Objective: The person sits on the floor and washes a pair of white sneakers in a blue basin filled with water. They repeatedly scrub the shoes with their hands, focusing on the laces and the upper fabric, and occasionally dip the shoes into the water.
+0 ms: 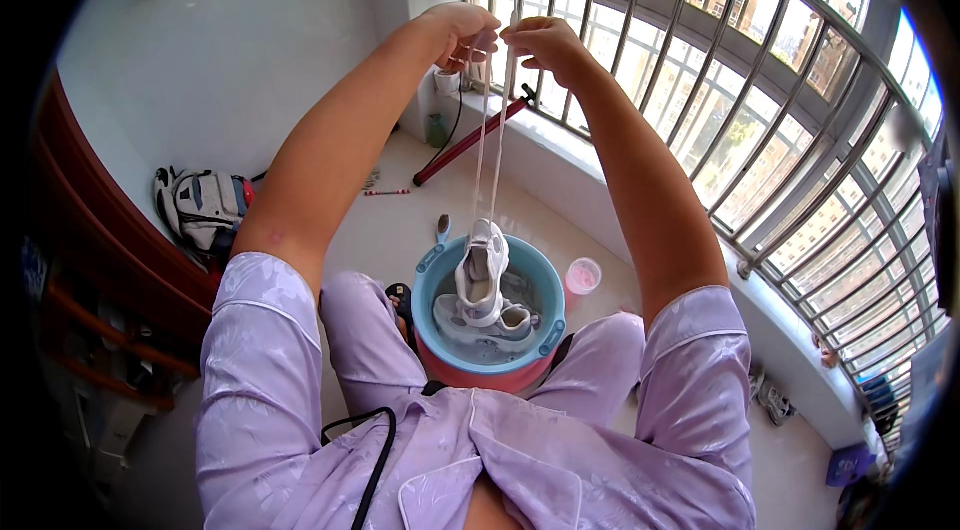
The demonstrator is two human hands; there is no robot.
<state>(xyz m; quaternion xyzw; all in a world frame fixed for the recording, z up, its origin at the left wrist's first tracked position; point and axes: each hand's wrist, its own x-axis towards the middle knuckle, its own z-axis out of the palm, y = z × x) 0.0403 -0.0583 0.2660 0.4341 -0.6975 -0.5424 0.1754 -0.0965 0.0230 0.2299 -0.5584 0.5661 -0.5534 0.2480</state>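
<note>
My left hand (463,37) and my right hand (545,46) are raised high, almost touching at the fingertips. Each pinches a strand of a long white shoelace (496,155). The lace runs down, fairly straight, to a white sneaker (482,277) with its toe end nearer me. Beneath that sneaker is a blue-rimmed basin (555,290) with a pink lower part, holding cloudy water. A second white sneaker (516,320) lies partly in the water, overlapped by the first one. Whether the upper sneaker hangs free or rests on the second, I cannot tell.
A scrub brush (443,226) lies behind the basin, and a plastic cup with pink contents (583,276) stands right of it. A red hand pump (472,141) leans against the ledge below the barred window (675,42). A backpack (206,207) sits at left.
</note>
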